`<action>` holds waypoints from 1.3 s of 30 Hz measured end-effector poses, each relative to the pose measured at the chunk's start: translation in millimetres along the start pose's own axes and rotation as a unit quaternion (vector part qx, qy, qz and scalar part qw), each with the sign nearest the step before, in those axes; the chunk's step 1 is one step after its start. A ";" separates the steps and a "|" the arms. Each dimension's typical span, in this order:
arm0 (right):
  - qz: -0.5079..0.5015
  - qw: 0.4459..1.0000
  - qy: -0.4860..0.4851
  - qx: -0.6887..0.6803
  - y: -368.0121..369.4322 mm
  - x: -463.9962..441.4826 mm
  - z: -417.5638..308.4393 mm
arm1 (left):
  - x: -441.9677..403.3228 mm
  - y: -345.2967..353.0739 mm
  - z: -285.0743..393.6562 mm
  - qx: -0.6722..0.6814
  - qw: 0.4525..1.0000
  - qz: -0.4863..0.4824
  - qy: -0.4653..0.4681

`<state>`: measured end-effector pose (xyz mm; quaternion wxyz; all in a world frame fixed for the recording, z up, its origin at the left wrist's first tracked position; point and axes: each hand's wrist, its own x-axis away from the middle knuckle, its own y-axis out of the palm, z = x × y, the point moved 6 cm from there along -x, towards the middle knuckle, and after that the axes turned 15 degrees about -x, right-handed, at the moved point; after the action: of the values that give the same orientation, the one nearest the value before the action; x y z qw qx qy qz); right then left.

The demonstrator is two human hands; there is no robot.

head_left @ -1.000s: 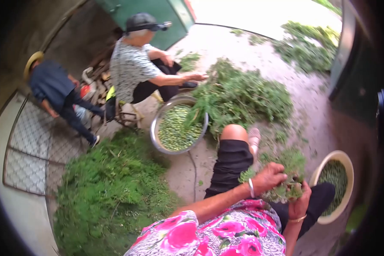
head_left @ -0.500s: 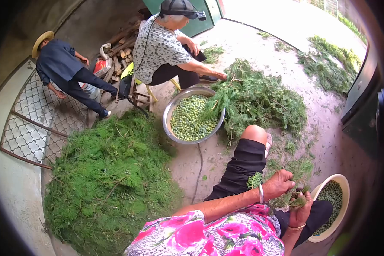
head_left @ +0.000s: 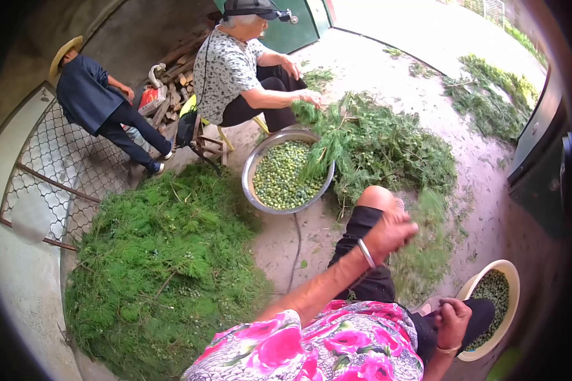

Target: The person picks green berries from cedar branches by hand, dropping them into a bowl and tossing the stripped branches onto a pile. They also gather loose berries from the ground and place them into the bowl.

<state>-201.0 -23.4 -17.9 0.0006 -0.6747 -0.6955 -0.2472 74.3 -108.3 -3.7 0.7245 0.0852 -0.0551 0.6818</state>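
My left hand [head_left: 393, 235], with a white bangle at its wrist, is raised over my left knee and smeared by motion; its fingers do not show clearly. Just beside it is a blurred green sprig [head_left: 431, 219], and I cannot tell whether the hand touches it. My right hand [head_left: 452, 322] is curled closed above my right leg, and what its fingers hold, if anything, is hidden. Close to that hand a cream tub [head_left: 515, 298] leans tilted, with small green berries [head_left: 492, 292] inside.
A metal basin [head_left: 251, 190] of green berries stands ahead, beside a heap of cut branches [head_left: 394, 149]. A seated co-worker [head_left: 235, 76] reaches toward that heap. Another person [head_left: 95, 95] stands by a lattice gate [head_left: 51, 190]. A large green pile [head_left: 165, 267] lies left.
My hands have parted: the left moved up and left, away from the right, which dropped slightly. The sprig between them has left the right hand. The co-worker's hand drew back with some greenery.
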 end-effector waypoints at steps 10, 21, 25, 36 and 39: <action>0.131 0.977 -0.080 -0.147 -27.4 29.4 -49.1 | 0.2 6.5 -22.3 0.236 0.967 0.060 -0.081; 0.488 0.766 -0.369 -0.199 -218.8 84.0 -164.2 | -7.7 50.1 -29.9 0.314 0.916 -0.097 -0.231; 0.532 0.750 -0.393 0.013 -278.2 71.7 -149.7 | -4.8 65.8 -23.1 0.326 0.908 -0.088 -0.248; 0.074 0.993 -0.092 0.019 -6.6 15.6 -40.6 | 0.3 123.3 -22.9 0.368 0.893 -0.154 -0.207; 0.090 0.985 -0.125 0.084 18.7 5.6 -13.0 | 7.1 129.8 -26.3 0.352 0.907 -0.154 -0.174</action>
<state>-188.3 -23.2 1.8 -0.0070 -0.7576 -0.6448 -0.1007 -55.7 -88.9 -21.8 0.7225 0.4594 0.0765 0.5110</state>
